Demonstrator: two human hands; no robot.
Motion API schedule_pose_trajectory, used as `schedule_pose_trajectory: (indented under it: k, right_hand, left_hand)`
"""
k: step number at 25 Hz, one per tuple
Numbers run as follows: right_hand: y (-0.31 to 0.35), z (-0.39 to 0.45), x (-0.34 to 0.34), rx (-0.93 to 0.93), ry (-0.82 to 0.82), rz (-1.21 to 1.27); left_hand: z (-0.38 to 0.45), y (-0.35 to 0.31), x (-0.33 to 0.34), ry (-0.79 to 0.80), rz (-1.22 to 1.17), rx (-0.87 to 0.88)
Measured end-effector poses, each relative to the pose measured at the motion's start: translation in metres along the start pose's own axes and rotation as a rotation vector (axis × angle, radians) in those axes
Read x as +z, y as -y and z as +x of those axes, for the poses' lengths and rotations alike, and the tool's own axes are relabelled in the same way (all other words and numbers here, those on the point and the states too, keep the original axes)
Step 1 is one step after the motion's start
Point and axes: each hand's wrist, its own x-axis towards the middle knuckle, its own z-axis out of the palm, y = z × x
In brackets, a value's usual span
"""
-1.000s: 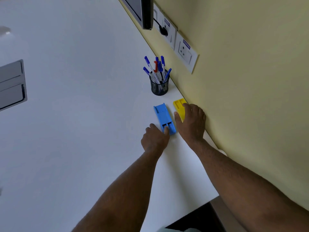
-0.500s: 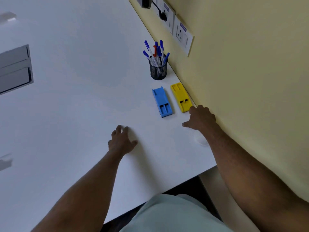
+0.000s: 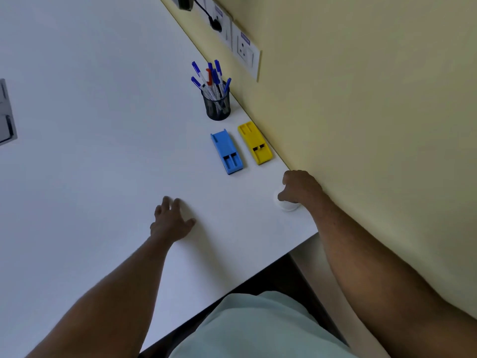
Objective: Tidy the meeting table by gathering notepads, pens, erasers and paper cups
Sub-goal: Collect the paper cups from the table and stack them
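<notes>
Paper cup (image 3: 287, 205), white and hard to tell from the white tabletop (image 3: 103, 151), stands at the near right corner by the yellow wall (image 3: 361, 125), mostly hidden under the right hand (image 3: 300, 187). The step in hand looks like collecting this cup: the blue eraser (image 3: 227, 152) and yellow eraser (image 3: 255, 142) lie side by side, apart from each other, just this side of the mesh pen holder (image 3: 217, 104) with its pens (image 3: 210, 78) upright inside. The right grip is curled down over the cup's rim, fingers and thumb seemingly round it, though the contact itself is hidden. The left hand (image 3: 171, 220) rests flat on the tabletop, fingers spread, holding nothing. Next, I judge, the cup must be lifted gently, since thin paper crushes easily, and carried toward the gathered things
</notes>
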Motion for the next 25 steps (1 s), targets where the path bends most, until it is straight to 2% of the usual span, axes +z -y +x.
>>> schedule_pose_trajectory:
  k: [1, 3, 5, 8, 10, 11, 15, 19, 21, 23, 25]
  right_hand:
    - [0.004, -0.002, -0.006, -0.002, 0.003, 0.121]
    - [0.019, -0.005, -0.016, 0.015, 0.047, 0.557]
    - [0.041, -0.008, -0.020, 0.014, 0.147, 1.029]
    - [0.086, -0.006, -0.005, 0.042, 0.338, 1.576]
    - [0.121, -0.009, 0.014, 0.104, 0.465, 1.827]
    - [0.140, -0.014, 0.023, 0.117, 0.525, 1.873]
    - [0.204, -0.039, 0.057, 0.052, 0.727, 1.751]
    - [0.248, -0.060, 0.081, -0.030, 0.774, 1.451]
    - [0.265, -0.065, 0.089, -0.108, 0.700, 1.229]
    - [0.282, -0.069, 0.096, -0.186, 0.491, 1.006]
    - [0.298, -0.072, 0.102, -0.317, 0.262, 0.812]
  left_hand:
    - [0.000, -0.001, -0.001, 0.010, -0.024, 0.002]
    - [-0.003, -0.007, -0.005, 0.002, -0.156, -0.026]
    - [-0.012, -0.014, -0.015, -0.008, -0.392, -0.066]
    - [-0.028, -0.017, -0.030, 0.033, -0.741, -0.056]
    - [-0.039, -0.013, -0.042, 0.120, -0.958, -0.032]
    - [-0.044, -0.009, -0.048, 0.143, -1.066, -0.024]
    - [-0.063, 0.019, -0.064, 0.098, -1.438, -0.088]
    - [-0.071, 0.064, -0.066, -0.077, -1.647, -0.166]
    - [-0.072, 0.086, -0.066, -0.217, -1.645, -0.243]
    - [-0.078, 0.107, -0.065, -0.349, -1.538, -0.365]
    - [-0.087, 0.124, -0.063, -0.420, -1.405, -0.412]
